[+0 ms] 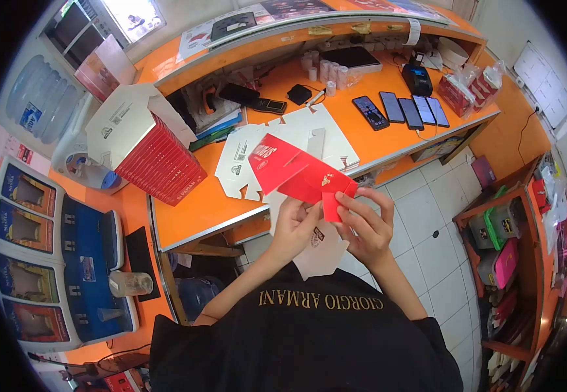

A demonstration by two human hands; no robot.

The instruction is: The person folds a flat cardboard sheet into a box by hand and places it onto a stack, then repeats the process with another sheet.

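Note:
A red and white cardboard box blank (303, 173), partly folded, is held in front of my chest above the counter's edge. My left hand (296, 228) pinches its lower edge with the thumb and fingers. My right hand (367, 225) grips the small red flaps at its right end. A white panel (319, 251) of cardboard hangs below my hands. Behind the box, flat white blanks (234, 160) lie on the orange counter (195, 219). A tall stack of red and white folded boxes (159, 157) stands to the left.
Several phones (370, 112) lie on the counter at the right, near a black card machine (416, 78) and bagged red boxes (456, 95). White rolls (332, 73) stand at the back. A drink dispenser (90, 268) is at left, an orange shelf (528, 313) at right.

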